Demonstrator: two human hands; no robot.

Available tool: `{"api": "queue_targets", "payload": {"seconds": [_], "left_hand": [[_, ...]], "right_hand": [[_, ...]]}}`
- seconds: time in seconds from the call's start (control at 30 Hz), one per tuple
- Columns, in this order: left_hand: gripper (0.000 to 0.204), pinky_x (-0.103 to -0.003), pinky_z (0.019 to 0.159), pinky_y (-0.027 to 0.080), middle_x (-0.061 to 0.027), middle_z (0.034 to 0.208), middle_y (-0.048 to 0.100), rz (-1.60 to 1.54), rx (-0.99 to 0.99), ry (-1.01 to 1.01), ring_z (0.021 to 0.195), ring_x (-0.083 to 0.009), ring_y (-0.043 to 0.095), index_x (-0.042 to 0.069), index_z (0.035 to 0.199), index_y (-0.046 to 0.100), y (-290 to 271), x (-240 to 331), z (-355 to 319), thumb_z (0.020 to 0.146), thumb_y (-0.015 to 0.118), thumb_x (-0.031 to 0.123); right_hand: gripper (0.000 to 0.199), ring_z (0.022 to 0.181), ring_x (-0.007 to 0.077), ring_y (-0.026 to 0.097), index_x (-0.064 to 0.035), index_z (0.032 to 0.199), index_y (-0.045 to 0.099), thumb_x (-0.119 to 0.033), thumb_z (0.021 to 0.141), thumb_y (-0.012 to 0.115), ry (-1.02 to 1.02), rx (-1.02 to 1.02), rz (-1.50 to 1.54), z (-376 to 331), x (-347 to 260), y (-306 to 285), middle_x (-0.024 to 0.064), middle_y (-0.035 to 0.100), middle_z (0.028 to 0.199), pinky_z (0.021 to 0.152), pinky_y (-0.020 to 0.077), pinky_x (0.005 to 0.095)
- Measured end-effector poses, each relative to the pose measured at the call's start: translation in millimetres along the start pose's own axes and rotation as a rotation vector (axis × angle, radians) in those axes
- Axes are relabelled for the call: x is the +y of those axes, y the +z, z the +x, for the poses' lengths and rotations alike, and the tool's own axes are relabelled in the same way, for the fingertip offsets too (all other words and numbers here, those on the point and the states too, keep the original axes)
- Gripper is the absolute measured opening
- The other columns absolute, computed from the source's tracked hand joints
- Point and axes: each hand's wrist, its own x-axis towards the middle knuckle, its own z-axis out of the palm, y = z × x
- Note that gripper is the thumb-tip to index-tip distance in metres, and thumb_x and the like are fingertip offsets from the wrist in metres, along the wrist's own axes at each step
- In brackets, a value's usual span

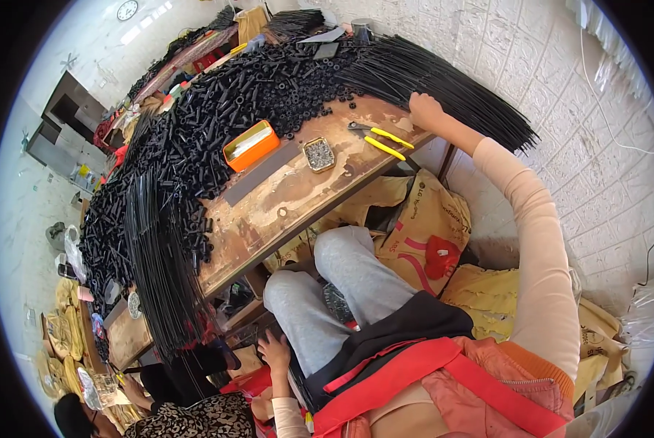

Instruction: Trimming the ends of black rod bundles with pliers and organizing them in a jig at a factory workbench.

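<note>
Head view: the right hand [425,111] is curled beside the thin black rods [462,91] at the right end of the worktable [268,217], grip unclear; the left hand [274,352], fingers spread, is off the worktable's near edge; yellow-handled pliers [391,137] lie on top.

Wooden table [290,193], black tubes [217,109], black rods [447,82], 1 orange box [258,155], pliers [387,136]

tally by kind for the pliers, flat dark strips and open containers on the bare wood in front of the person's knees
Yellow-handled pliers: 1
Flat dark strip: 1
Orange box: 1
Small metal tin: 1
Total: 4
</note>
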Motion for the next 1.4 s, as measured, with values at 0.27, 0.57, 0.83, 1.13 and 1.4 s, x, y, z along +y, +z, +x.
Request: {"api": "queue_targets", "payload": {"seconds": [0.27,0.57,0.83,1.13,1.4], "left_hand": [[0.036,-0.050,0.080,0.051,-0.0171,0.106,0.066,-0.038,-0.305,-0.053,0.097,-0.0393,0.064,0.016,0.122,0.062,-96.4,40.4,38.9,0.092,0.056,0.034],[0.020,-0.040,0.065,0.050,-0.0125,0.091,0.066,-0.323,0.145,0.273,0.080,-0.0340,0.064,0.011,0.110,0.067,-158.3,135.5,38.4,0.092,0.058,0.012],[0.017,-0.039,0.065,0.051,-0.0122,0.089,0.066,-0.444,0.126,0.260,0.078,-0.0340,0.065,0.011,0.106,0.069,-157.0,139.9,11.7,0.091,0.060,0.012],[0.018,-0.039,0.065,0.051,-0.0131,0.086,0.066,-0.482,0.082,0.302,0.077,-0.0353,0.064,0.011,0.106,0.070,-172.2,167.9,22.6,0.091,0.060,0.013],[0.021,-0.028,0.077,0.052,-0.0104,0.096,0.072,-0.988,-0.088,0.548,0.086,-0.0194,0.069,0.003,0.112,0.069,-240.5,219.0,76.1,0.094,0.058,0.008]], "right_hand": [[0.029,0.088,0.0380,0.068,0.0017,0.087,0.071,-0.019,0.067,0.065,-0.102,-0.285,-0.076,29.5,-1.3,-26.5,0.0241,0.069,0.089,0.076,0.0563,0.0450],[0.022,0.083,0.0427,0.066,0.0028,0.080,0.066,-0.015,0.069,0.061,-0.141,-0.123,-0.026,24.4,13.1,-9.2,0.0275,0.066,0.084,0.077,0.0542,0.0489],[0.030,0.090,0.0463,0.062,0.0014,0.097,0.054,-0.023,0.080,0.058,-0.037,0.069,0.228,36.7,17.5,-44.3,0.0303,0.064,0.088,0.081,0.0496,0.0542],[0.049,0.051,0.0307,0.060,0.0005,0.047,0.055,-0.032,0.083,0.052,0.041,-0.039,0.605,151.1,-19.5,-101.4,0.0145,0.053,0.044,0.069,0.0519,0.0402],[0.029,0.044,0.0015,0.028,-0.0126,0.078,0.050,-0.031,0.096,0.061,-0.189,-0.772,1.993,135.8,-153.1,-220.6,-0.0107,0.035,0.057,0.038,0.0243,0.0191]]}}
